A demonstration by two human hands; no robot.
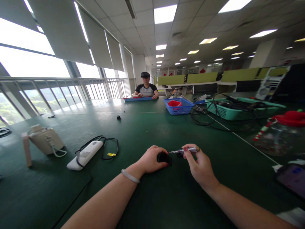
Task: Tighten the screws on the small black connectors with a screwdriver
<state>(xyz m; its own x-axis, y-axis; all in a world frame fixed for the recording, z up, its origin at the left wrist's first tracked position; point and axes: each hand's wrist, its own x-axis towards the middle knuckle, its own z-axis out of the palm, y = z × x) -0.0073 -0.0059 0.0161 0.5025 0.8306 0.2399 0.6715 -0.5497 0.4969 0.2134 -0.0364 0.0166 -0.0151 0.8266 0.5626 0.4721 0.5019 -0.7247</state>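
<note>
My left hand [152,159], with a pale bangle [130,176] on its wrist, is closed around a small black block-like object [164,157] low over the green tabletop. What kind of object it is I cannot make out. In my right hand [199,163] is a slim screwdriver [192,149] with a clear handle, pinched between thumb and fingers. Its metal shaft points left, and the tip is at or very near the black object; contact cannot be told. Just below the shaft, beside my right fingers, lies another small dark piece [180,155].
To the left are a white power bank-like device [85,155] with a black cable and a beige bottle [45,140]. Baskets, blue [179,109] and teal [228,113], stand ahead right. A red-lidded jar [281,136] and phone [292,178] are right. A person [145,89] sits opposite.
</note>
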